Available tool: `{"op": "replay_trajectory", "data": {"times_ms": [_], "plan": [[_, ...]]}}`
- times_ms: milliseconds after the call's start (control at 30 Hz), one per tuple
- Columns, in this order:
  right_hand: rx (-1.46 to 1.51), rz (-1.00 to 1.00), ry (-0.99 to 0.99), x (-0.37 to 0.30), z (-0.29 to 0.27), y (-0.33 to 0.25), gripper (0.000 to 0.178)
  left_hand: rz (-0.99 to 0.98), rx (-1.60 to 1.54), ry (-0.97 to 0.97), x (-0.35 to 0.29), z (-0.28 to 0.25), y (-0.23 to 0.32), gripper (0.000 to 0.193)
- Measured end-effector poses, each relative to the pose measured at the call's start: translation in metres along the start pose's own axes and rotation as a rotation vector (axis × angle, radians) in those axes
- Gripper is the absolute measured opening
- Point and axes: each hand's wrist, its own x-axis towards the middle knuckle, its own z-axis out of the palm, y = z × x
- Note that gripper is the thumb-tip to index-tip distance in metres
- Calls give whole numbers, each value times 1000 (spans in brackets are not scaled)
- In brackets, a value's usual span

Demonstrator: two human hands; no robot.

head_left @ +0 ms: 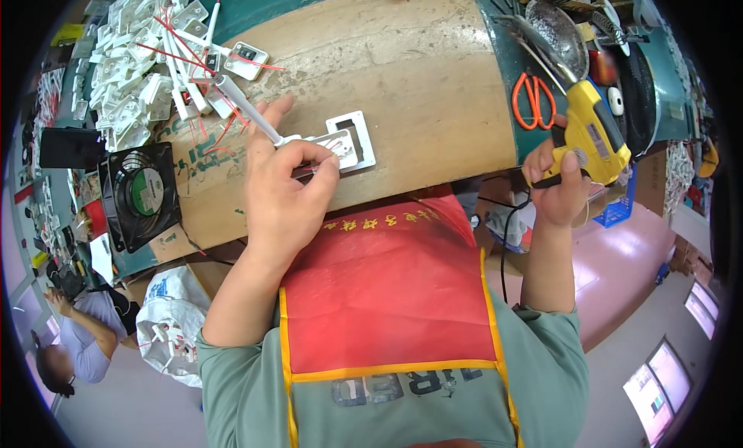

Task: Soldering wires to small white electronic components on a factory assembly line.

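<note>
My left hand [288,181] is over the front of the brown work board. Its thumb and index finger pinch a white plastic housing [340,148] with thin wires inside. The housing's long pale tube [246,107] slants up to the left, past my spread fingers. Under the housing's right end lies a flat white plastic frame [367,142] with a cut-out. My right hand [559,181] is wrapped round a yellow soldering gun [594,135] at the right edge of the bench. The gun points away to the far left, over the green mat.
White plastic parts with red wires [139,84] are heaped at the far left. A black fan [141,193] stands nearer. Orange-handled scissors [534,101] and a round metal pan [559,39] lie right of the board. A black cord [507,239] hangs below my right hand. Another person [93,324] sits at left.
</note>
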Motion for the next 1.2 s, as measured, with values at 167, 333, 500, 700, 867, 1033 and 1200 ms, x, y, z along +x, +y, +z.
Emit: {"op": "replay_trajectory", "data": {"times_ms": [167, 333, 500, 700, 867, 1033, 1200], "plan": [[41, 136, -143, -3, 28, 13, 67, 7, 4, -18, 2, 1, 0, 6], [60, 158, -159, 4, 52, 16, 67, -9, 14, -21, 1, -1, 1, 6], [52, 165, -197, 9, 51, 21, 69, -11, 19, -35, 1, -2, 1, 6], [85, 183, -197, 11, 51, 22, 71, -20, 9, -42, 0, -3, 0, 6], [127, 155, -180, 10, 50, 24, 65, -37, 0, -61, 1, -4, 1, 7], [72, 158, -197, 10, 48, 23, 70, -73, -129, -53, 2, -7, 5, 28], [124, 181, -197, 8, 44, 28, 70, 97, 141, -102, 6, -13, -4, 44]]}}
